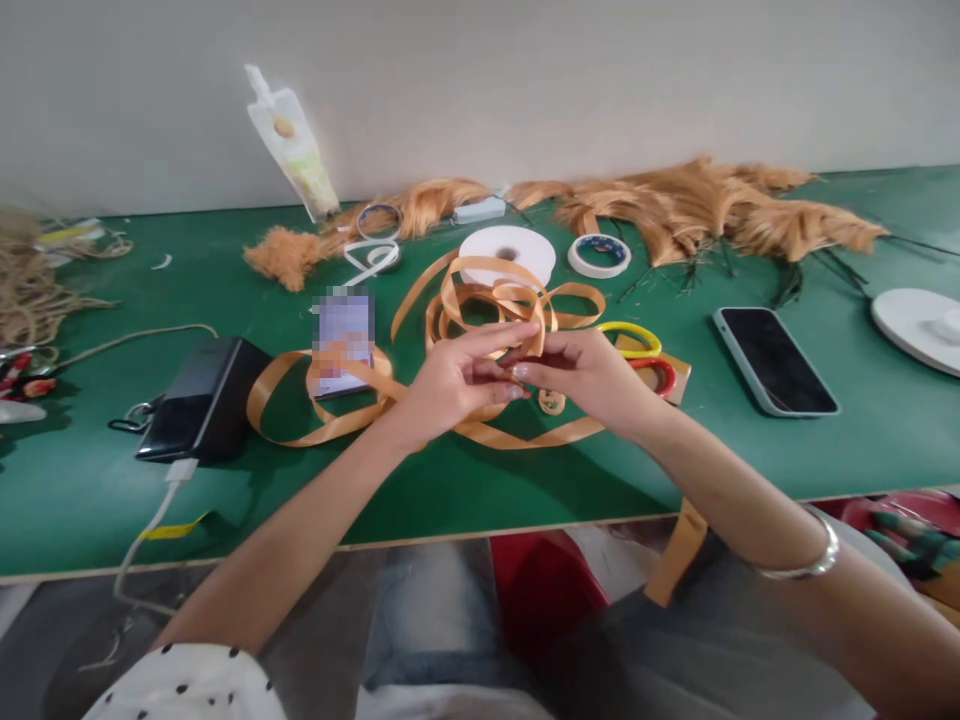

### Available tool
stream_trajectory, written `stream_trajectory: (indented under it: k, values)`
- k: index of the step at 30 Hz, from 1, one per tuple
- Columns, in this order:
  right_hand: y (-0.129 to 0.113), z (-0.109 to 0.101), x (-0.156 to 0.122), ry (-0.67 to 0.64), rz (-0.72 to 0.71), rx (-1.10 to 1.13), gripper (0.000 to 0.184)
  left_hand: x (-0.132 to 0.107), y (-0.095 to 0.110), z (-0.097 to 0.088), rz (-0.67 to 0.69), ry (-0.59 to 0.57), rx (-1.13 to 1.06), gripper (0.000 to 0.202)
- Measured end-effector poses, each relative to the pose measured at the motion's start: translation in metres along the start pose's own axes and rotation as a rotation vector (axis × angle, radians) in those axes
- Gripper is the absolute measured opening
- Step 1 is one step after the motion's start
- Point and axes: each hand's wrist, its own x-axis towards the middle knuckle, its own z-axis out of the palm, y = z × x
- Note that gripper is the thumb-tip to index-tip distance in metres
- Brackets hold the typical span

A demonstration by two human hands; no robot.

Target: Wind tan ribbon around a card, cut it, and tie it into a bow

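Note:
My left hand (457, 380) and my right hand (581, 375) meet above the green table (480, 480), fingers pinched together on a length of orange satin ribbon (502, 300). The ribbon loops in several coils behind my hands and trails left round a phone with a lit screen (343, 340). One end hangs over the table's front edge by my right forearm. A silver bangle (806, 560) sits on my right wrist.
A white ribbon spool (508, 250) and a tape roll (598, 255) lie behind the coils. Scissors with yellow and red handles (645, 360) rest right of my hands. A dark phone (774, 360), a black power bank (202, 395), golden faux grass (712, 215), and twine (30, 290) surround them.

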Motion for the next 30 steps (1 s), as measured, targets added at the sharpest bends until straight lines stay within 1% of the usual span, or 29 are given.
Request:
stream_trajectory:
  k: [3, 6, 9, 12, 16, 21, 27, 29, 30]
  values:
    - [0.003, 0.004, 0.003, 0.066, 0.022, 0.07, 0.026, 0.001, -0.004, -0.001, -0.001, 0.004, -0.007, 0.047]
    - [0.006, 0.004, 0.001, 0.038, 0.08, 0.135, 0.027, 0.001, -0.004, -0.001, -0.009, 0.018, 0.006, 0.037]
    - [0.009, 0.005, -0.002, 0.013, 0.088, 0.168, 0.025, 0.0, -0.002, 0.003, -0.024, 0.039, 0.023, 0.036]
    - [0.012, 0.007, -0.002, 0.002, 0.045, 0.118, 0.025, 0.0, -0.002, 0.008, -0.042, 0.042, 0.058, 0.036]
    - [0.014, 0.007, -0.003, 0.016, -0.009, 0.055, 0.019, 0.0, -0.003, 0.012, -0.019, 0.053, 0.072, 0.034]
    - [0.013, 0.007, -0.005, 0.047, 0.001, 0.0, 0.019, 0.0, -0.005, 0.014, 0.016, 0.07, 0.048, 0.037]
    - [0.009, 0.012, -0.006, 0.112, 0.012, -0.056, 0.02, -0.001, -0.007, 0.015, 0.028, 0.077, 0.021, 0.036]
    - [0.008, 0.008, -0.006, 0.096, 0.012, -0.102, 0.018, -0.002, -0.007, 0.014, 0.036, 0.079, 0.038, 0.034]
    - [0.008, 0.003, -0.007, 0.088, 0.009, -0.144, 0.015, -0.002, -0.007, 0.013, 0.039, 0.08, 0.052, 0.033]
